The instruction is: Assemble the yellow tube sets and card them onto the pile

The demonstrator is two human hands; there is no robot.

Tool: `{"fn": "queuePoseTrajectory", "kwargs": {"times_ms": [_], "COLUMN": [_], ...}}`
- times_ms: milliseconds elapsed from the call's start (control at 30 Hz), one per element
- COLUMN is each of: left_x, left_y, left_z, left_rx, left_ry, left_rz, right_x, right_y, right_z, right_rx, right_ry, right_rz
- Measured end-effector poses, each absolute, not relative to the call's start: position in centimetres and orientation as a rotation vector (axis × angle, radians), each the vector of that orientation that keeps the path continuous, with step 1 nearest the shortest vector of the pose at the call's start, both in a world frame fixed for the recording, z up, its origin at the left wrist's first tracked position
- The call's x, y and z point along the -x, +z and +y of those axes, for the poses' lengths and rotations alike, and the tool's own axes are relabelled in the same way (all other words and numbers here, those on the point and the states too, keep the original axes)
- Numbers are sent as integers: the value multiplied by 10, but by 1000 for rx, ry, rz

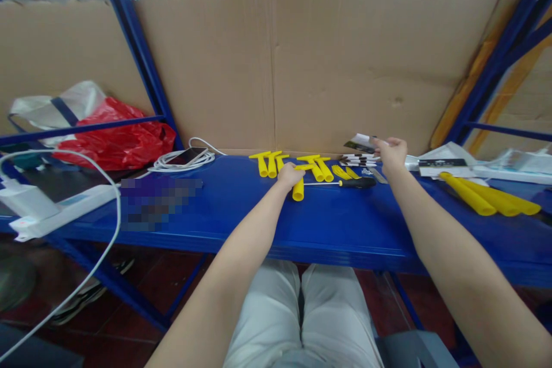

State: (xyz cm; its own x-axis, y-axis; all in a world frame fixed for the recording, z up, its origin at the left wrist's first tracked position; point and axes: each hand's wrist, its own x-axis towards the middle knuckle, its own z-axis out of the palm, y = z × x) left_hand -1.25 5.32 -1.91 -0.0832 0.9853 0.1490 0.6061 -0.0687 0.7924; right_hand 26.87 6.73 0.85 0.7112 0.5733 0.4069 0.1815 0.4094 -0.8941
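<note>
My left hand is closed on a yellow T-shaped plastic piece, whose hollow round end points toward me. At the back right, my right hand pinches a small dark-and-white printed packet, lifted over a stack of similar packets. More yellow T-shaped pieces stand in two groups along the back of the table. A screwdriver with a black handle lies between my hands, its shaft pointing left. Behind it are small curved yellow strips.
Yellow tubes lie on the blue table at the right, near a white box with a black label. Left are a coiled white cable, a power strip and a red plastic bag. Cardboard walls the back.
</note>
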Motion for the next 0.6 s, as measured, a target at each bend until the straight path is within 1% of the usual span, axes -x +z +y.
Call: {"fn": "queuePoseTrajectory", "kwargs": {"times_ms": [133,267,433,600], "left_x": [14,11,6,5], "left_y": [-21,-19,-10,-5], "left_z": [56,52,46,46], "left_rx": [-1644,-1482,-1393,-1206], "left_ry": [1128,1228,1222,1299], "left_rz": [1678,1528,1460,1322], "right_x": [-254,-235,-224,-224], "right_y": [14,19,22,21], "right_z": [43,31,27,28], "right_rx": [1041,962,915,869], "right_ry": [565,726,805,822], "right_rz": [-715,-730,-731,-785]}}
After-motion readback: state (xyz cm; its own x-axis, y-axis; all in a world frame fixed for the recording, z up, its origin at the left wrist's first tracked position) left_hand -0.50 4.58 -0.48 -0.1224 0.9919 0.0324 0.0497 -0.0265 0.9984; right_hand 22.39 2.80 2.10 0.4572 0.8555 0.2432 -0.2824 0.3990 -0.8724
